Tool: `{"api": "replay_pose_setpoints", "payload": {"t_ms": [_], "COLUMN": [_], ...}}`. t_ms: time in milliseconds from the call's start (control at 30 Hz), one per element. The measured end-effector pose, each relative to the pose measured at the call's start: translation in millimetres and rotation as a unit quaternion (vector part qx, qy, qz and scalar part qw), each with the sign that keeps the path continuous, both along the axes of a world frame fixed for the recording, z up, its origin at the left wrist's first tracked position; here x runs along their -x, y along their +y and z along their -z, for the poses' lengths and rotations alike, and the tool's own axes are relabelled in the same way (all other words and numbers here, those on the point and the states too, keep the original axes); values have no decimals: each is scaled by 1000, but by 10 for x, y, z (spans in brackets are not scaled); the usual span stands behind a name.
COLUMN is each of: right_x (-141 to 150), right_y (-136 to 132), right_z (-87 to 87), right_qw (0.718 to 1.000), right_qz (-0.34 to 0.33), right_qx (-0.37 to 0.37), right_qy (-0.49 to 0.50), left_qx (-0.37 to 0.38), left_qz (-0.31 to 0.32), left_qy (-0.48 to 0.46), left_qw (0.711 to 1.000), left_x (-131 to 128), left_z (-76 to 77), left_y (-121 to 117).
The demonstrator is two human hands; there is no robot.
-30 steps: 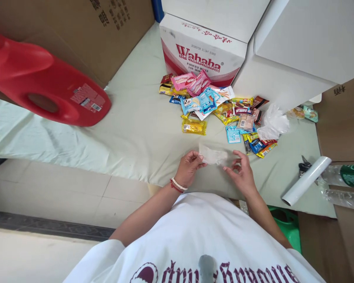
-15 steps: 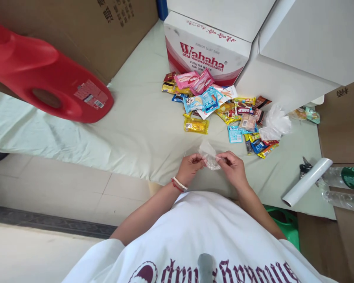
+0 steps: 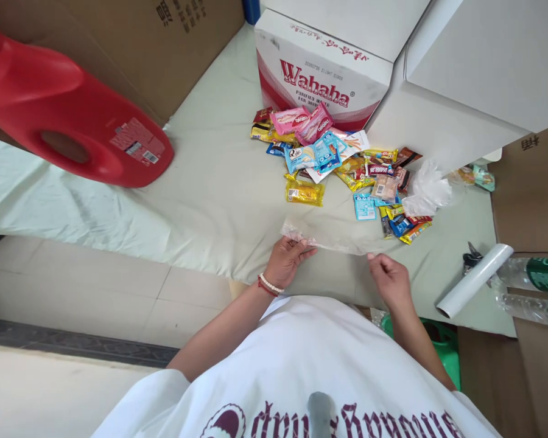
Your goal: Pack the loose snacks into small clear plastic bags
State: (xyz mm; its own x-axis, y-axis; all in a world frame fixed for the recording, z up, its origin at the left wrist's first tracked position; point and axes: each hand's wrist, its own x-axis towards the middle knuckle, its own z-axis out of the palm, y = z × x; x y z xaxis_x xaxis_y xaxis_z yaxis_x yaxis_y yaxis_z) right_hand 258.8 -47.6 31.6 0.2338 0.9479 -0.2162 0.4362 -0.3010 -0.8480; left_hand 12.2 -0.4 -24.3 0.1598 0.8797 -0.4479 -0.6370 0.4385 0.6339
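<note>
A clear plastic bag (image 3: 333, 242) is stretched flat between both hands just above the pale sheet (image 3: 210, 194). My left hand (image 3: 287, 260), with a bead bracelet at the wrist, pinches the bag's left end. My right hand (image 3: 389, 278) pinches its right end. A heap of small snack packets (image 3: 342, 167) in pink, blue, yellow and red lies on the sheet beyond the bag.
A white and red Wahaha carton (image 3: 324, 73) stands behind the snacks, with white boxes (image 3: 466, 79) to its right. A red plastic jug (image 3: 68, 121) lies at the left. A crumpled clear bag (image 3: 427, 188), a white roll (image 3: 475, 280) and scissors (image 3: 471, 255) lie at the right.
My hands have moved apart and pulled the bunched clear bag out into a long flat strip. The right hand shifted right, the left hand stayed near its place.
</note>
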Motion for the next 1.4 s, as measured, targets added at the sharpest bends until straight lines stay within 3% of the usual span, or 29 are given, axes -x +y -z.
{"api": "replay_pose_setpoints", "payload": {"t_ms": [67, 167, 267, 400, 500, 567, 667, 767, 867, 967, 1067, 1300, 1400], "right_x": [17, 148, 298, 360, 353, 370, 430, 486, 516, 529, 523, 461, 438], "right_y": [12, 178, 371, 373, 226, 137, 77, 98, 138, 161, 177, 253, 278], "right_z": [-160, -226, -47, 276, 393, 413, 387, 311, 229, 192, 199, 169, 147], "right_qw": [989, 952, 910, 909, 928, 955, 988, 987, 987, 979, 961, 925, 909], "right_qz": [12, -112, -259, -265, -270, -250, -142, -67, -55, -59, -27, 78, 120], "right_qx": [-124, -234, -218, -161, -150, -117, -28, 19, 17, 37, 69, 110, 115], "right_qy": [-84, -164, -238, -279, -208, -109, 61, 143, 151, 192, 267, 355, 382], "left_qx": [-17, -49, -58, -18, 24, 43, 32, 5, -23, -65, -82, -38, 18], "left_qz": [10, 37, 29, -27, -38, -46, -22, 49, 118, 156, 144, 104, 78], "left_qy": [14, 23, 26, 49, 49, 39, 30, 66, 137, 162, 168, 173, 181], "left_qw": [1000, 998, 998, 998, 998, 997, 999, 997, 983, 972, 972, 979, 980], "left_x": [-20, -58, -54, 42, 102, 104, 51, -57, -194, -303, -336, -266, -258], "left_z": [-24, -83, -110, -15, 74, 86, 30, -42, -65, -47, -18, 1, -53], "left_y": [-3, -8, -13, -22, -22, -12, 5, -7, -34, -41, -24, -14, -60]}}
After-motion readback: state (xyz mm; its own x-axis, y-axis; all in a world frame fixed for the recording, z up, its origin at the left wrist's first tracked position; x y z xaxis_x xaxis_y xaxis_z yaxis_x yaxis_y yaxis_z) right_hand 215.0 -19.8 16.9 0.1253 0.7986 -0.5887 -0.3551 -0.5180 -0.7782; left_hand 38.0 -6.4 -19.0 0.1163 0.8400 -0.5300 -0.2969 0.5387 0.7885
